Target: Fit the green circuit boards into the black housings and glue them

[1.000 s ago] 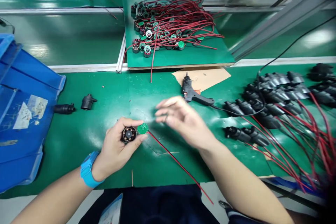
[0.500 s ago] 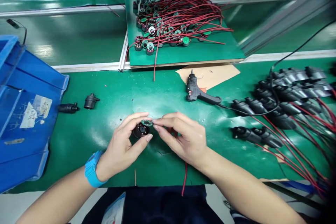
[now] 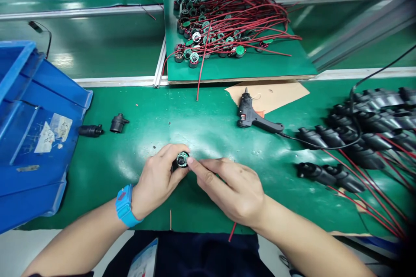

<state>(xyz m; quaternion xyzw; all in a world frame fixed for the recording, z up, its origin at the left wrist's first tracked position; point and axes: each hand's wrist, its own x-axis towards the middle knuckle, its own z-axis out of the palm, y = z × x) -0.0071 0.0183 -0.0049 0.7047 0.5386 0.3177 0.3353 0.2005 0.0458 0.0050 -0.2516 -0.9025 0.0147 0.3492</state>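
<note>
My left hand (image 3: 162, 175) is wrapped round a small black cylindrical housing (image 3: 175, 165), holding its open end up towards me. A round green circuit board (image 3: 182, 159) sits at that open end. My right hand (image 3: 232, 186) is closed, its fingers bent together, with one fingertip pressing on the right edge of the board. Whether anything is gripped inside those fingers is hidden. A red wire (image 3: 232, 231) shows below my right hand at the table's front edge. Further left, two black plastic housings (image 3: 118, 123) rest on the green table, one upright and one lying down.
A black glue gun (image 3: 248, 114) lies on brown cardboard (image 3: 282, 93). On a raised green board (image 3: 276, 67) are many motor parts with red wires (image 3: 240, 13). Rows of black housings (image 3: 344, 130) fill the right side. A blue bin (image 3: 32, 160) stands at left.
The circuit board, held tilted above the housing before, is now at its open end. My right hand has gone from pinching the board to pressing on its edge. The camera view has shifted slightly.
</note>
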